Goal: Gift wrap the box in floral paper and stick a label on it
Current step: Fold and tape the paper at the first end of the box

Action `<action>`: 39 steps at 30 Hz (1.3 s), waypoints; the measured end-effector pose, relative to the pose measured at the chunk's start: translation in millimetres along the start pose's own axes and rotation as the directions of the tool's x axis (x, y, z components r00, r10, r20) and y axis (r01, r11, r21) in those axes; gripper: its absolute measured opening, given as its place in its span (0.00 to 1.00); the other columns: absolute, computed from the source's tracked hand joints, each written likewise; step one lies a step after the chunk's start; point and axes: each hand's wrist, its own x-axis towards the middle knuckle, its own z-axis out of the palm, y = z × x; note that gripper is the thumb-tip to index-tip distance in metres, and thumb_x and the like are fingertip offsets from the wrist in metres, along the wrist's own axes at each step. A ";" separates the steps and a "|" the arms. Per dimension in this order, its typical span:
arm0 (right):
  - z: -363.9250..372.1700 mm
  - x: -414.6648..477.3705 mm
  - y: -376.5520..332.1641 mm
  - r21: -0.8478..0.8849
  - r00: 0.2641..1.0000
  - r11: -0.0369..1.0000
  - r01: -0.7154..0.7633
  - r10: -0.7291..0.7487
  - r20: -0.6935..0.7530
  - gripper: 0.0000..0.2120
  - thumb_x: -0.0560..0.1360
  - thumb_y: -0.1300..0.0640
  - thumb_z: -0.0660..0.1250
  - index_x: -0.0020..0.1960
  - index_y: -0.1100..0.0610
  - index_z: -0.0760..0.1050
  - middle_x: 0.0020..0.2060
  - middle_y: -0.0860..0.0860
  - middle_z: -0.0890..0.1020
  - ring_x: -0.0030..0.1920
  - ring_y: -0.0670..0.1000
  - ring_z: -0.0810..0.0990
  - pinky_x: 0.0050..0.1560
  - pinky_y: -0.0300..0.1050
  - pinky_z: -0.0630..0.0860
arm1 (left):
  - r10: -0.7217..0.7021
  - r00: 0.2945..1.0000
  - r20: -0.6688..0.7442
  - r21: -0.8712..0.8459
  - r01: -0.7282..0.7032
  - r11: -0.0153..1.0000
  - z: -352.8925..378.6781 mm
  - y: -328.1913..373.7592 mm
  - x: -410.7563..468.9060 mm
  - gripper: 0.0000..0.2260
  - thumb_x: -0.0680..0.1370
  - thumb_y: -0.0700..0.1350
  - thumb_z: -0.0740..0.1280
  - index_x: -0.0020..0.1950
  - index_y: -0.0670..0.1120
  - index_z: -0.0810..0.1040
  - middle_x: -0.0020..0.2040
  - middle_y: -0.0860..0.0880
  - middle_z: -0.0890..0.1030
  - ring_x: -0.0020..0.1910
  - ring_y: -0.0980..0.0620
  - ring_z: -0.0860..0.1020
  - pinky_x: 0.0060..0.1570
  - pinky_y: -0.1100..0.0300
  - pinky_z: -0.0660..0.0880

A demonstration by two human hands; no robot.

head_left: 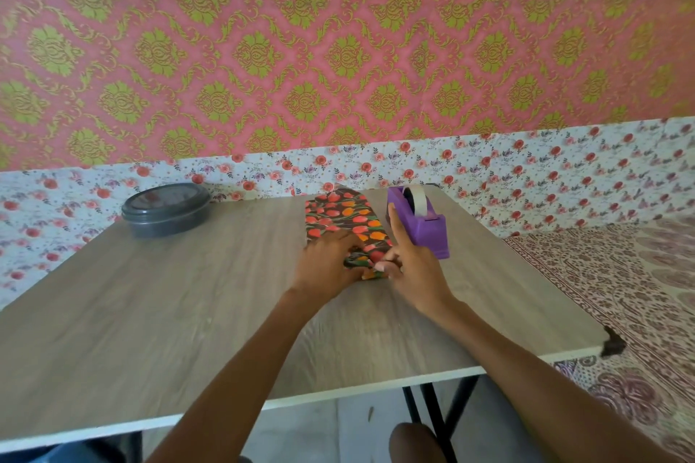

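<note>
Squarely mid-tabletop (150, 312), the box (340, 216) lies lengthwise away from you, covered in dark floral paper (372, 237) printed with red and orange tulips, as both your hands work its near end. Your left hand (325, 265) lies over the near-left corner, fingers pressing down on the paper, while your right hand (410, 271) pinches the folded flap with thumb and curled fingers, index finger pointing straight along the box's right side. A purple tape dispenser (423, 222) stands just beside the box, and a lidded dark grey container (165, 209) sits well apart, far left.
</note>
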 end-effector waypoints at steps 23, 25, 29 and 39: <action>14.9 4.8 -2.9 -0.285 0.950 0.907 -0.311 0.289 -0.117 0.47 0.75 0.35 0.64 0.79 0.58 0.45 0.41 0.54 0.80 0.38 0.54 0.81 0.31 0.43 0.70 | 0.012 0.986 0.167 -0.013 -0.010 1.000 -11.6 -11.1 19.5 0.17 0.73 0.55 0.73 0.60 0.52 0.79 0.56 0.52 0.81 0.52 0.51 0.78 0.45 0.61 0.68; 12.0 6.3 -1.0 -0.302 0.941 0.891 -0.338 0.327 -0.087 0.42 0.75 0.35 0.64 0.77 0.58 0.53 0.44 0.54 0.80 0.43 0.56 0.83 0.33 0.43 0.69 | 0.007 0.988 0.154 -0.024 -0.003 1.000 -10.7 -9.8 19.6 0.19 0.72 0.59 0.73 0.58 0.52 0.80 0.52 0.54 0.81 0.46 0.54 0.76 0.42 0.60 0.68; 19.9 8.1 5.8 -0.332 0.964 0.907 -0.261 0.261 -0.045 0.25 0.77 0.42 0.67 0.66 0.56 0.68 0.45 0.53 0.82 0.45 0.56 0.83 0.35 0.46 0.74 | -0.014 0.997 0.080 0.051 0.010 0.999 -8.0 0.4 21.1 0.17 0.71 0.61 0.73 0.50 0.51 0.79 0.47 0.55 0.79 0.43 0.54 0.75 0.38 0.61 0.66; 11.7 7.1 7.9 -0.215 0.954 0.932 -0.290 0.300 0.012 0.28 0.66 0.40 0.77 0.60 0.53 0.76 0.49 0.50 0.84 0.50 0.53 0.82 0.44 0.45 0.79 | 0.001 0.998 0.067 0.073 -0.006 0.997 -5.4 4.3 22.7 0.13 0.73 0.58 0.71 0.46 0.49 0.78 0.44 0.53 0.79 0.41 0.52 0.76 0.37 0.60 0.69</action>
